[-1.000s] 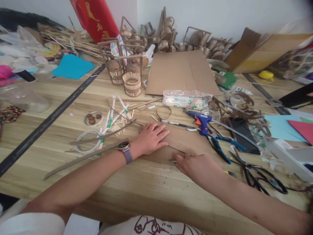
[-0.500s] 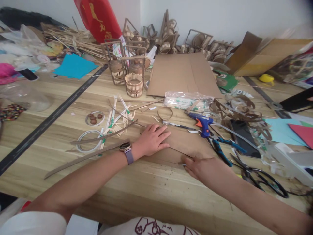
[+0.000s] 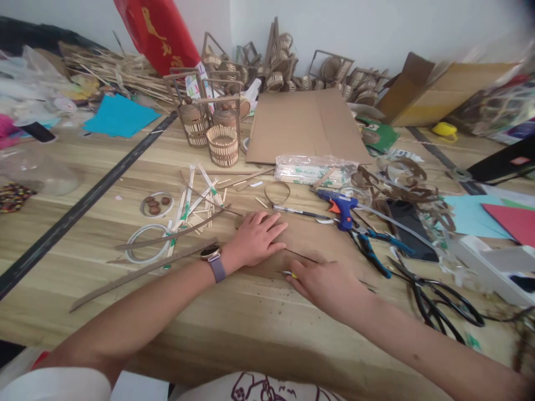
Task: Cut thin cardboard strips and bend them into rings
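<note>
My left hand (image 3: 261, 238) lies flat with fingers spread on a piece of brown cardboard (image 3: 311, 239), pressing it to the table. A dark straight line runs across the cardboard between my two hands. On the near part of the cardboard, my right hand (image 3: 324, 287) is closed around a craft knife (image 3: 291, 274); only a bit of yellow and a pale tip show, the rest is hidden in the fingers. Just past the cardboard lie a pen (image 3: 301, 212) and a blue glue gun (image 3: 343, 210). Pliers (image 3: 371, 253) and black scissors (image 3: 434, 295) lie to the right.
Small stick baskets (image 3: 223, 146) stand behind, near a large cardboard sheet (image 3: 305, 122) and packaged sticks (image 3: 313, 171). Loose sticks, a tape roll (image 3: 146, 259) and brown balls (image 3: 154, 207) lie left. A phone (image 3: 412, 231) and white box (image 3: 497, 270) are right.
My right hand has slid left along the cardboard with the knife, closer to my left hand. My left hand stays flat in place. The view has shifted slightly.
</note>
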Available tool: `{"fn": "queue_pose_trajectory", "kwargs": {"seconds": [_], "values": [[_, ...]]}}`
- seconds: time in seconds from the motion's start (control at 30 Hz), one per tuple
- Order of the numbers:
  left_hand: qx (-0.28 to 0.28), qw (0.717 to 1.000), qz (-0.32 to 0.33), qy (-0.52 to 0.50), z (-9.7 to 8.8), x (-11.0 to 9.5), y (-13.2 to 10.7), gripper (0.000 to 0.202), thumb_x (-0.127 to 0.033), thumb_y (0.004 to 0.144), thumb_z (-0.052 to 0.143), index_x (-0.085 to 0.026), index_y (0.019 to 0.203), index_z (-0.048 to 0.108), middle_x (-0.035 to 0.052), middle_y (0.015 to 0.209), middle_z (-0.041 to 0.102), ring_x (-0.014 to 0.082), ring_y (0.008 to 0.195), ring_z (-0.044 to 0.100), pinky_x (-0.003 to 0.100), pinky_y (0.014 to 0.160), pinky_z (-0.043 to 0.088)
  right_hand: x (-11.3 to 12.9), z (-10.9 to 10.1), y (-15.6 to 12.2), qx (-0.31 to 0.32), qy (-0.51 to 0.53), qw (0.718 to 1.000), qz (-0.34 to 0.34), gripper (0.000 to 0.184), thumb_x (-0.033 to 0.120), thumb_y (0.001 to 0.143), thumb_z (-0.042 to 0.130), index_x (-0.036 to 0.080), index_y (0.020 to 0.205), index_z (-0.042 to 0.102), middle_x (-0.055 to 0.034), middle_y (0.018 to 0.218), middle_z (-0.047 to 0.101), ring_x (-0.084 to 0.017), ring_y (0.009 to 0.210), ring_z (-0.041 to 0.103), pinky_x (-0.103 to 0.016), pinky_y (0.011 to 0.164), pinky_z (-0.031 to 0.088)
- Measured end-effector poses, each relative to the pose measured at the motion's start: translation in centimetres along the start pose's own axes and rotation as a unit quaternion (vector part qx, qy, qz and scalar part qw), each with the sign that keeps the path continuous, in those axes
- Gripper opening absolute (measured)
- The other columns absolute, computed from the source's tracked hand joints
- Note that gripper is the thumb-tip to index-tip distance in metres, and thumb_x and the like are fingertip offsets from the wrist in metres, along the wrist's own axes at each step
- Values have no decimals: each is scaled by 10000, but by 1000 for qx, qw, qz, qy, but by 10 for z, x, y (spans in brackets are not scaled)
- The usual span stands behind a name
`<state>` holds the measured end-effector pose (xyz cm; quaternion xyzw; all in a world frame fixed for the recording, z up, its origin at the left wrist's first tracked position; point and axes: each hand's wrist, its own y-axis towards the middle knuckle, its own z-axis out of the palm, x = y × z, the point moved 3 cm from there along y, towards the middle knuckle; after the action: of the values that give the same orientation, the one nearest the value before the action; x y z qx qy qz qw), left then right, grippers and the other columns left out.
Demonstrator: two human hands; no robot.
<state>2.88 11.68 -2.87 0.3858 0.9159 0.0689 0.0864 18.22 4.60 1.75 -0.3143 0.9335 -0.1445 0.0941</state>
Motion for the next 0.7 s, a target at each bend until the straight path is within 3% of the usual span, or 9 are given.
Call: {"fn": "queue_pose_trajectory", "kwargs": {"seconds": [0.17, 0.5, 0.7], "values": [[0, 1000, -3, -1, 0, 0, 1, 538, -549, 1017, 435, -210, 1422, 540, 84, 1518, 482, 314, 1256, 450, 469, 1082, 353, 18, -1, 20, -3, -35, 999, -14, 248, 273, 1020, 465, 139, 977, 668, -97, 812, 749, -194, 659, 716, -253, 438, 306], [6, 1000, -3, -9, -1, -1, 1, 537, -542, 1017, 440, -203, 1423, 536, 99, 1512, 485, 315, 1265, 448, 468, 1089, 344, 24, -3, 23, 30, -56, 997, -39, 206, 120, 960, 497, 117, 1088, 658, -120, 859, 749, -219, 649, 734, -251, 424, 393], [5, 1000, 1, -3, 0, 0, 1, 544, -541, 1017, 437, -200, 1431, 528, 113, 1506, 492, 311, 1261, 445, 476, 1087, 348, 26, -11, 26, 56, -61, 996, -30, 236, 1, 858, 534, 121, 1015, 663, -118, 798, 746, -228, 659, 741, -236, 441, 397]]}}
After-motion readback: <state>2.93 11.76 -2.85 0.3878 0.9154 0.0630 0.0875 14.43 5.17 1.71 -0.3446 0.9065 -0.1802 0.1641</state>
